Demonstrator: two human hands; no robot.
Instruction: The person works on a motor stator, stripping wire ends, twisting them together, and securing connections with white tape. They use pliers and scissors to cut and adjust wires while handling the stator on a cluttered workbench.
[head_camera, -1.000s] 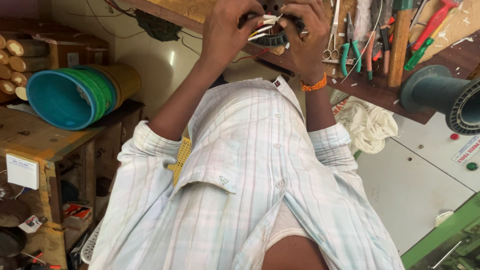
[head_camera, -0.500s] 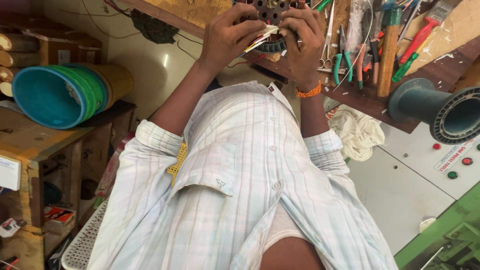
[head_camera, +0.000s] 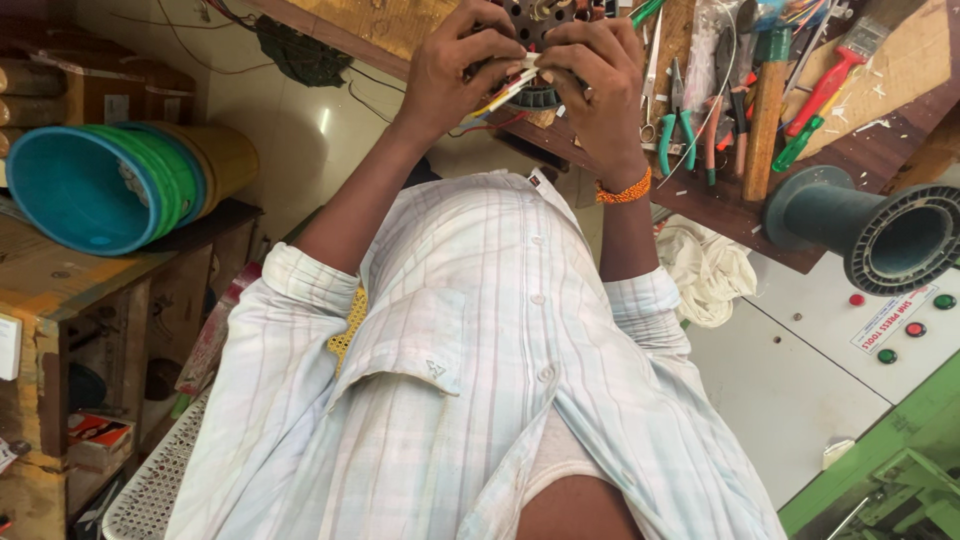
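Note:
Both my hands are raised in front of my striped shirt, over a wooden workbench (head_camera: 890, 95). My left hand (head_camera: 455, 70) and my right hand (head_camera: 592, 85) together grip a dark round motor stator (head_camera: 540, 22), which the frame's top edge partly cuts off. My fingers pinch a bundle of white, yellow and red wires (head_camera: 505, 92) coming out of it. An orange band circles my right wrist.
Green-handled pliers (head_camera: 668, 125), a hammer (head_camera: 766, 110) and a red-handled brush (head_camera: 838, 72) lie on the bench. A dark flanged pipe (head_camera: 880, 235), white cloth (head_camera: 708, 265) and a button panel (head_camera: 900, 325) are at right. Stacked plastic tubs (head_camera: 110, 185) sit on a wooden shelf at left.
The view has tipped so my hands and the stator sit a little lower in frame. Both hands stay on the stator, fingers shifting on the wires.

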